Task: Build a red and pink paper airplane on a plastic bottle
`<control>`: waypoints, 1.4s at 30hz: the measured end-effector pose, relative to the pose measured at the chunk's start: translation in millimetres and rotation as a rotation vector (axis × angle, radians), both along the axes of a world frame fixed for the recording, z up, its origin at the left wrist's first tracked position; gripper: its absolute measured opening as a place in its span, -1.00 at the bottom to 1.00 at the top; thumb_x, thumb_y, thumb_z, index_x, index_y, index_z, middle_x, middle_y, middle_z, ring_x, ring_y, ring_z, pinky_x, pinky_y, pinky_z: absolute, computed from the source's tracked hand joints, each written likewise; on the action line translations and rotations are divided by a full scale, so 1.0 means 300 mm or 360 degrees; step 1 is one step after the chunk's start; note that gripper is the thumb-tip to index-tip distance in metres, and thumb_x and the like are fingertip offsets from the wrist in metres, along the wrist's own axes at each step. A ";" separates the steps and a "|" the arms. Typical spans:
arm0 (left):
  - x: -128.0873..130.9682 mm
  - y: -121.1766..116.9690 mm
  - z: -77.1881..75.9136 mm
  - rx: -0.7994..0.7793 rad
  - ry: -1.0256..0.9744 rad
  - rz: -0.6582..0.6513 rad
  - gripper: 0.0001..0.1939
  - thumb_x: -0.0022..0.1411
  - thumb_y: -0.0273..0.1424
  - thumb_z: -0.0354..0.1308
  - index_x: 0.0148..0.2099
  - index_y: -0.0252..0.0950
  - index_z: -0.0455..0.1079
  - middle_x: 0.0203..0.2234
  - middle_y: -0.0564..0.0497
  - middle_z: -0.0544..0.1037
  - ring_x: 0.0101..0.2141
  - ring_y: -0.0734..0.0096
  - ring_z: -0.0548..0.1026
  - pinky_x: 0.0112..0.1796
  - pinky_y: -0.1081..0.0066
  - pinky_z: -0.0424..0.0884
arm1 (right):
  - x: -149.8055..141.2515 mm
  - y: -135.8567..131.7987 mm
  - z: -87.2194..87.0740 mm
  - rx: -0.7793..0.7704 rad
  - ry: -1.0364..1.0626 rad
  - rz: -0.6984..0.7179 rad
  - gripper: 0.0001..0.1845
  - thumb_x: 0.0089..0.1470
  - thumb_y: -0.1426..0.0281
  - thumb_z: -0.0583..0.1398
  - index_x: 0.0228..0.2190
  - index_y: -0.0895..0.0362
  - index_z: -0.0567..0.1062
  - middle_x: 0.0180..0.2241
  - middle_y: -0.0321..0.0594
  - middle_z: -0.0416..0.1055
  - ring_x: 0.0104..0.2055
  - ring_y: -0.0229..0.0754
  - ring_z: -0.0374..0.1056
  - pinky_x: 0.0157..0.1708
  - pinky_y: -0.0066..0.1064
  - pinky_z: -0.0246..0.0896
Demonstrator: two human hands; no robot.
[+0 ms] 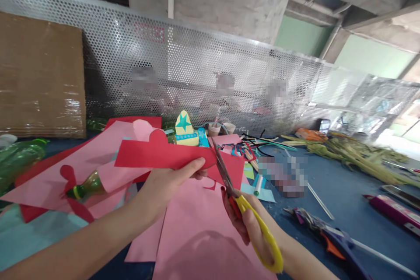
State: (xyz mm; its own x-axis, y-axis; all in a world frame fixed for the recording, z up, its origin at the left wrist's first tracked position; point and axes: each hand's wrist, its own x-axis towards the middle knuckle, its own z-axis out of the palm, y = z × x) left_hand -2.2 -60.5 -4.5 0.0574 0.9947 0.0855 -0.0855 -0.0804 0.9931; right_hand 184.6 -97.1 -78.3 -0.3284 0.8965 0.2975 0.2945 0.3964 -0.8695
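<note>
Left hand (167, 183): gripping the red paper strip (160, 155) near its right end, with thumb on the near face and fingers tucked behind.
Right hand (246, 221): closed around the yellow-handled scissors (243, 206), at the loops.
Strip: held up over the paper pile, nearly level, with a rounded tab on its upper edge.
Blades: pointing up and away, lying across the strip's right end, with tips above its upper edge; hard to tell whether biting into the paper.
Below the hands: overlapping pink sheets (200, 236) on a blue tabletop (344, 179).
Beside the left forearm: a green bottle neck (85, 186) on its side, with red paper petals (80, 211) around the cap end; farther left, a green plastic bottle (21, 159).
Behind the strip: a yellow paper shape (183, 118) bearing a teal star.
Beside the right forearm: a dark blue glue gun (349, 257) with an orange trigger; farther right, a purple package (392, 211) near a smartphone (402, 197).
Backdrop: a perforated metal panel (197, 57), with brown cardboard (41, 78) standing upright at left.
</note>
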 end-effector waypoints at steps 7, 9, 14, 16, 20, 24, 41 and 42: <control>0.001 0.023 -0.004 0.0136 -0.0177 -0.0098 -0.82 -0.09 -0.31 0.35 -0.42 -0.29 0.51 -0.54 0.04 0.57 -0.50 0.39 0.49 -0.38 0.40 0.46 | -0.009 -0.016 0.047 0.0002 -0.0087 -0.0048 -0.27 -0.03 -0.31 -0.20 -0.54 0.11 0.21 -0.67 -0.40 -0.01 -0.63 -0.37 -0.12 -0.68 -0.48 -0.19; 0.002 0.026 -0.001 0.0134 -0.0194 -0.0118 -0.83 -0.08 -0.32 0.35 -0.41 -0.28 0.51 -0.54 0.05 0.58 -0.51 0.41 0.48 -0.39 0.42 0.45 | -0.010 -0.016 0.046 0.0004 -0.0098 -0.0045 -0.27 -0.03 -0.31 -0.20 -0.55 0.10 0.21 -0.67 -0.39 0.00 -0.62 -0.36 -0.11 -0.67 -0.48 -0.18; 0.001 0.022 0.001 0.0150 -0.0194 -0.0118 -0.87 -0.05 -0.34 0.33 -0.43 -0.29 0.51 -0.56 0.04 0.56 -0.52 0.41 0.47 -0.40 0.41 0.45 | -0.013 -0.014 0.027 -0.0028 -0.0067 -0.0089 -0.27 -0.04 -0.31 -0.20 -0.54 0.10 0.20 -0.67 -0.39 -0.01 -0.62 -0.35 -0.12 -0.68 -0.47 -0.17; 0.001 0.021 0.000 0.0146 -0.0192 -0.0121 -0.87 -0.05 -0.34 0.33 -0.44 -0.29 0.51 -0.58 0.05 0.55 -0.52 0.41 0.47 -0.41 0.41 0.44 | -0.014 -0.013 0.023 -0.0033 -0.0061 -0.0081 -0.26 -0.06 -0.33 -0.21 -0.54 0.09 0.19 -0.67 -0.39 -0.01 -0.62 -0.35 -0.11 -0.68 -0.47 -0.16; 0.001 0.027 -0.007 0.0127 -0.0204 -0.0123 -0.87 -0.06 -0.34 0.34 -0.45 -0.29 0.51 -0.61 0.05 0.54 -0.53 0.41 0.47 -0.41 0.42 0.45 | -0.013 -0.010 0.025 -0.0069 -0.0044 -0.0050 -0.24 -0.08 -0.35 -0.24 -0.54 0.09 0.19 -0.68 -0.39 0.00 -0.63 -0.35 -0.11 -0.70 -0.48 -0.17; -0.005 0.034 -0.012 0.0106 -0.0204 -0.0145 -0.83 -0.05 -0.31 0.34 -0.41 -0.30 0.54 -0.57 0.04 0.57 -0.50 0.42 0.47 -0.38 0.44 0.46 | -0.011 -0.011 0.040 -0.0052 -0.0100 -0.0032 -0.26 -0.06 -0.33 -0.25 -0.56 0.09 0.18 -0.68 -0.39 0.00 -0.63 -0.35 -0.11 -0.70 -0.48 -0.17; -0.017 0.048 -0.010 0.0187 -0.0195 -0.0116 -0.80 0.01 -0.26 0.31 -0.37 -0.29 0.56 -0.46 -0.02 0.63 -0.43 0.36 0.53 -0.34 0.42 0.46 | 0.000 0.003 0.033 0.0024 -0.0204 0.0024 -0.29 0.00 -0.28 -0.27 -0.57 0.08 0.15 -0.65 -0.35 0.04 -0.61 -0.34 -0.07 -0.69 -0.47 -0.16; -0.017 0.049 -0.010 0.0186 -0.0186 -0.0114 -0.80 0.02 -0.25 0.30 -0.37 -0.29 0.56 -0.45 -0.03 0.63 -0.42 0.36 0.53 -0.34 0.42 0.46 | 0.001 0.003 0.030 0.0033 -0.0202 0.0023 -0.30 0.01 -0.27 -0.27 -0.57 0.08 0.15 -0.65 -0.35 0.03 -0.61 -0.34 -0.08 -0.69 -0.47 -0.16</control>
